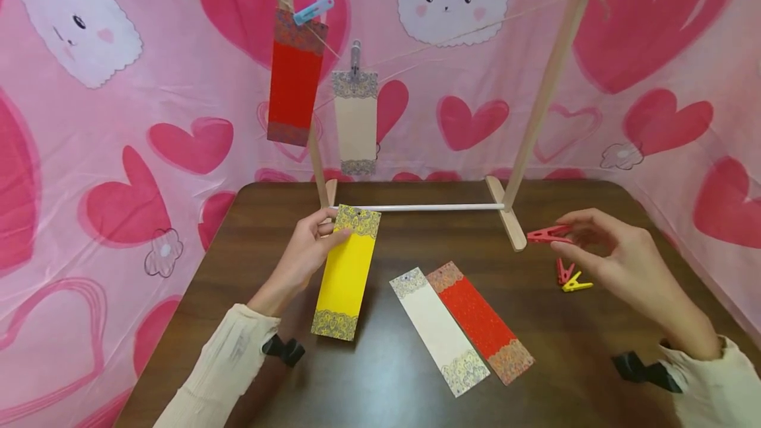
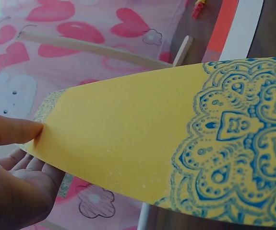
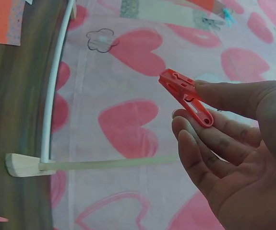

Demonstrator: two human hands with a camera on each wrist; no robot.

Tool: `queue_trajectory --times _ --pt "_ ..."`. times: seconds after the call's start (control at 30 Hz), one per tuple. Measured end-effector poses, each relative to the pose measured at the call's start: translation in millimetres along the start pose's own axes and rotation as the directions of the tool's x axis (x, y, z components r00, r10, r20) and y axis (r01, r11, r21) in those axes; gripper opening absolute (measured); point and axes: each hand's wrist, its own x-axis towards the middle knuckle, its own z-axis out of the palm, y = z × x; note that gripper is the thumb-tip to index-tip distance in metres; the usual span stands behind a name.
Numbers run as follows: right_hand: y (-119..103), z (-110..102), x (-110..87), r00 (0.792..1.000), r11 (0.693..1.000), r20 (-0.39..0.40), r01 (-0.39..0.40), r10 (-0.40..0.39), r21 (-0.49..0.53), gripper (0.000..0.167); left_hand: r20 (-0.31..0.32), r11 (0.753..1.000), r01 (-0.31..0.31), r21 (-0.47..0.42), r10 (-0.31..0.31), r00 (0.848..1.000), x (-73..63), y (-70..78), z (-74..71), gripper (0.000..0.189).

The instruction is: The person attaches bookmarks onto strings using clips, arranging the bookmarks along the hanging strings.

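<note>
My left hand (image 1: 306, 243) pinches a yellow card (image 1: 347, 276) near its upper end, thumb in front and fingers behind. Patterned lace-like bands cross both ends of the card, seen close up in the left wrist view. On the right, my other hand (image 1: 618, 256) holds a red clothespin (image 3: 186, 96) between thumb and fingers, just past the foot of the wooden stand. Overhead, a string (image 1: 458, 37) runs between two wooden posts. From it hang a red card (image 1: 291, 84) under a blue clothespin (image 1: 314, 10) and a cream card (image 1: 357, 127) under a grey clothespin (image 1: 355, 58).
A white card (image 1: 438, 330) and another red card (image 1: 480, 319) lie side by side on the dark wooden table (image 1: 238, 362). Right of them are a second red clothespin (image 1: 565, 272) and a yellow clothespin (image 1: 577, 283). A white rod (image 1: 428, 207) joins the stand's feet before a pink heart-print cloth (image 1: 196, 249).
</note>
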Motion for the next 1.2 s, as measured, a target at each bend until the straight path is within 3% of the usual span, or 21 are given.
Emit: queue_trajectory --times 0.27,0.63,0.73,0.9,1.2 --pt "-10 -5 13.4 0.991 0.988 -0.005 0.135 -0.135 -0.069 0.043 -0.008 0.998 -0.05 -0.023 0.05 0.999 7.4 11.0 2.3 0.033" --pt "-33 -7 42.7 0.972 0.965 -0.037 0.223 -0.23 -0.138 0.056 -0.028 0.989 -0.149 -0.021 0.149 0.989 24.2 27.8 3.4 0.03" --pt "-40 -4 51.0 0.972 0.97 -0.062 0.22 -0.227 -0.106 0.057 -0.025 0.987 -0.158 -0.011 0.158 0.987 28.3 33.9 2.3 0.03" --pt "-51 6 62.0 0.97 0.973 -0.078 0.228 -0.229 -0.017 0.041 -0.012 0.982 -0.18 -0.057 0.18 0.984 39.9 43.6 3.5 0.029" --pt "-76 14 98.9 0.947 0.951 -0.096 0.308 -0.306 0.004 0.036 -0.04 0.958 -0.284 -0.028 0.283 0.958 61.9 66.7 13.8 0.027"
